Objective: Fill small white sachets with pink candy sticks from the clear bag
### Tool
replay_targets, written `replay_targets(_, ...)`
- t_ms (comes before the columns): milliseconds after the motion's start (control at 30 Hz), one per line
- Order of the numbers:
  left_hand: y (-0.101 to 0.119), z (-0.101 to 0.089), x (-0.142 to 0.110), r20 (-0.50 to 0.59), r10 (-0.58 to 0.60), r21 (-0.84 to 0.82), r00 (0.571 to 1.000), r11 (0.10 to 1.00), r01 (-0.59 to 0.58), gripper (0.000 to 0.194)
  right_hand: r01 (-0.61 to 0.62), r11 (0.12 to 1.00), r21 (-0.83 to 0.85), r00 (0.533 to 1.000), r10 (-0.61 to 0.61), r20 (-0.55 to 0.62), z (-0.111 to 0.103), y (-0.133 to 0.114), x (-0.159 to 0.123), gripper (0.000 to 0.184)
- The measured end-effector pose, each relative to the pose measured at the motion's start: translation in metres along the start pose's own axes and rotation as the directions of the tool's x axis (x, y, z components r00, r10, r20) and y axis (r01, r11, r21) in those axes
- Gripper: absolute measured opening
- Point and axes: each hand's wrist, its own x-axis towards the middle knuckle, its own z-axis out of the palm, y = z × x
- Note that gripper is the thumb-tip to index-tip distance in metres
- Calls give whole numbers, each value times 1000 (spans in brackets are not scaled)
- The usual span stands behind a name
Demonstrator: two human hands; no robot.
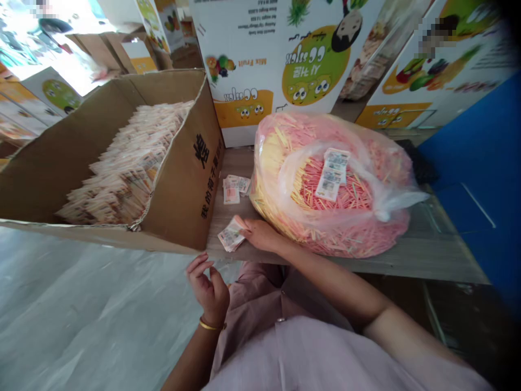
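Head view: a small stack of paper packets (230, 235) is lying on a wood-grain shelf (411, 262), near its front edge. The right hand (260, 234) is reaching across the shelf, with its fingertips (241, 221) touching the top of the stack; I cannot tell whether they are gripping it or only resting there. The left hand (209, 289) is hanging just below the shelf edge, apart from the right, its fingers half curled around nothing visible. A gold bangle (209, 326) is circling that wrist.

Just beyond the stack, a second loose group of packets (235, 188) is lying on the shelf. To the right, touching the right hand's fingers, a clear plastic bag (331, 184) is bulging with pink and yellow sticks, and a few printed strips (331, 174) are lying on top of it. To the left, a cardboard box (179, 163) is standing open beside the shelf, holding long, closely packed rows of packets (126, 163). Printed fruit cartons (277, 54) are standing behind the shelf, and a blue panel (468, 217) is rising at the far right.
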Motion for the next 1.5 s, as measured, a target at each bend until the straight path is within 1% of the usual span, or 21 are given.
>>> replay_targets(100, 1, 1, 5, -29, -12, -22, 1000, 1000, 11, 13, 101, 993, 60, 983, -109, 147, 1, 0, 1, 28)
replay_targets(167, 4, 2, 10, -69, -46, -81, 997, 996, 40, 11, 97, 995, 28, 975, -100, 199, 4, 4, 3, 30)
replay_targets(267, 13, 4, 18, -29, -118, -160, 993, 981, 112, 13, 46, 970, -238, 999, -43, 21, 10, 9, 5, 20)
replay_targets(333, 19, 4, 22, 54, -225, -204, 973, 951, 232, 15, 51, 905, -423, 987, -109, -116, 11, 7, 5, 25)
replay_targets(467, 24, 4, 21, 129, -460, -295, 879, 828, 477, 11, 151, 720, -677, 851, -443, -281, 1, 2, -4, 40)
replay_targets(533, 22, 5, 18, 128, -488, -309, 864, 808, 502, 11, 238, 606, -759, 802, -563, -198, -2, 8, -10, 38)
replay_targets(633, 19, 9, 16, 134, -465, -294, 875, 825, 483, 11, 463, 470, -752, 817, -555, 156, 2, 26, -17, 29)
replay_targets(700, 18, 11, 18, 110, -419, -263, 901, 862, 433, 10, 509, 543, -668, 832, -509, 220, 3, 31, -20, 24)
replay_targets(767, 20, 13, 28, 88, -372, -213, 924, 899, 382, 6, 402, 746, -531, 899, -432, 74, -4, 25, -23, 23)
replay_targets(833, 24, 12, 44, 146, -356, -193, 923, 905, 380, 25, 263, 920, -292, 960, -279, -15, -20, 13, -29, 25)
replay_targets(867, 26, 11, 54, 229, -358, -197, 905, 894, 403, 36, 211, 964, -161, 977, -210, 27, -29, 7, -33, 25)
replay_targets(933, 32, 9, 76, 499, -346, -200, 794, 846, 495, 52, 143, 988, 60, 970, -152, 190, -44, 0, -40, 28)
replay_targets(1000, 36, 8, 96, 772, -290, -104, 565, 819, 564, 66, 112, 974, 198, 942, -168, 290, -52, 0, -46, 31)
replay_targets(1033, 37, 8, 103, 854, -267, -34, 447, 828, 560, 70, 110, 968, 226, 941, -175, 291, -53, 3, -47, 32)
replay_targets(1067, 37, 9, 108, 894, -262, 32, 364, 846, 532, 68, 114, 967, 227, 950, -173, 260, -51, 7, -48, 32)
replay_targets(1100, 36, 10, 110, 906, -273, 87, 325, 869, 487, 62, 128, 972, 196, 964, -169, 208, -47, 12, -48, 30)
replay_targets(1133, 35, 12, 110, 898, -291, 131, 331, 893, 430, 52, 152, 979, 138, 975, -172, 144, -41, 17, -46, 28)
replay_targets(1167, 33, 14, 107, 876, -307, 164, 372, 915, 369, 43, 184, 981, 68, 979, -188, 73, -35, 22, -45, 25)
replay_targets(1300, 18, 26, 81, 764, -220, 274, 606, 962, 4, 32, 309, 938, -158, 931, -332, -151, -1, 37, -35, 17)
replay_targets(1400, 8, 35, 61, 761, -115, 337, 638, 911, -238, 35, 246, 945, -213, 936, -289, -199, 24, 45, -24, 52)
replay_targets(1500, 1, 42, 55, 738, -102, 405, 667, 857, -317, 35, 159, 963, -215, 958, -204, -202, 38, 51, -12, 55)
